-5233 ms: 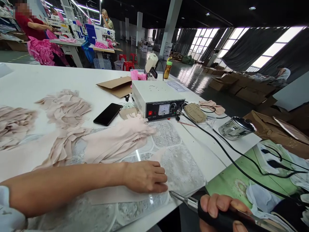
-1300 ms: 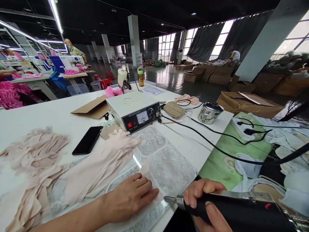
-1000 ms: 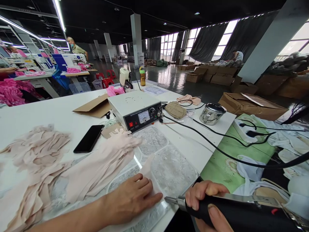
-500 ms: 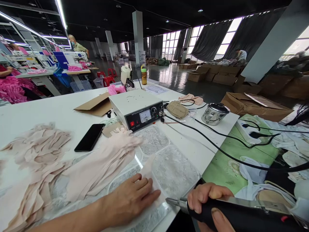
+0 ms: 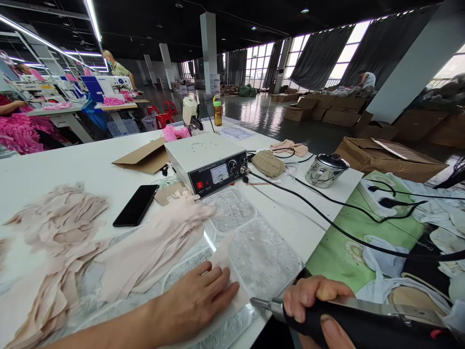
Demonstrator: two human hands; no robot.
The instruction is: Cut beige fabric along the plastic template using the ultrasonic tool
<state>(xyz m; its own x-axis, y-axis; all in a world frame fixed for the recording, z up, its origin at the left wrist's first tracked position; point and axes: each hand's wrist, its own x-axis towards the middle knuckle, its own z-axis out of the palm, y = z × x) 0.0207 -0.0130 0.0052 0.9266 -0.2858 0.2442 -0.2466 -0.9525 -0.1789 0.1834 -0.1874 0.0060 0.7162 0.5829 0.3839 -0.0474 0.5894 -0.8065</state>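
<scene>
My left hand (image 5: 198, 298) lies palm down, fingers spread, pressing a thin pale pink fabric piece (image 5: 224, 249) flat on a clear plastic template (image 5: 267, 252) with curved grooves. Wrapped in my right hand (image 5: 316, 305) is a black-handled ultrasonic cutter (image 5: 363, 322). Its pointed metal tip is at the fabric's right edge, near the template's edge; whether it touches cannot be made out. Left of my hand, a fanned stack of pale pink fabric pieces (image 5: 152, 242) rests partly on the template. More cut fabric (image 5: 61, 218) lies heaped at the far left.
A white control box (image 5: 207, 155) stands behind the template, its black cable (image 5: 308, 198) running right. Around it on the white table (image 5: 43, 169) are a phone (image 5: 136, 206), cardboard pieces (image 5: 141, 155), a steel pot (image 5: 325, 172) and a bottle (image 5: 217, 111). Several people work farther back.
My view has shifted very slightly. Both hands and the cutter keep nearly the same places at the fabric.
</scene>
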